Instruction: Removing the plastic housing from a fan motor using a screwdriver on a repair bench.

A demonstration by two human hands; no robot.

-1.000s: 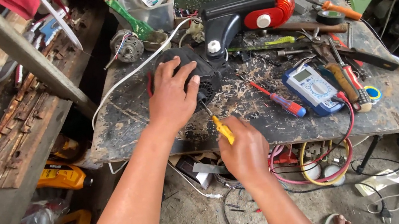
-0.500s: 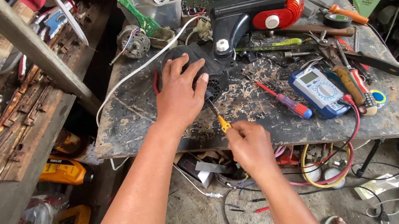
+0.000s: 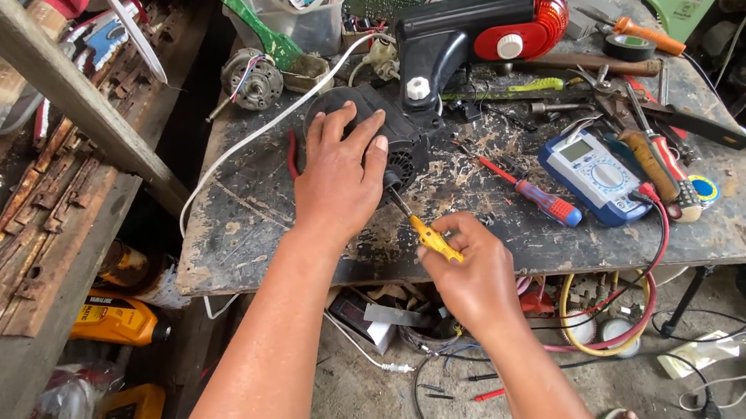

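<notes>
- The left hand (image 3: 340,180) is lying flat with open fingers on the black housing (image 3: 386,126), in the upper middle of the frame on the bench (image 3: 300,238).
- The right hand (image 3: 473,273) is closing its fingers around the yellow screwdriver (image 3: 429,236), just below the centre.
- The screwdriver is pointing up and to the left; its long axis is running diagonally, with the tip at the edge of the housing.
- I think the tip could be slipping toward the left fingers if the housing is shifting.
</notes>
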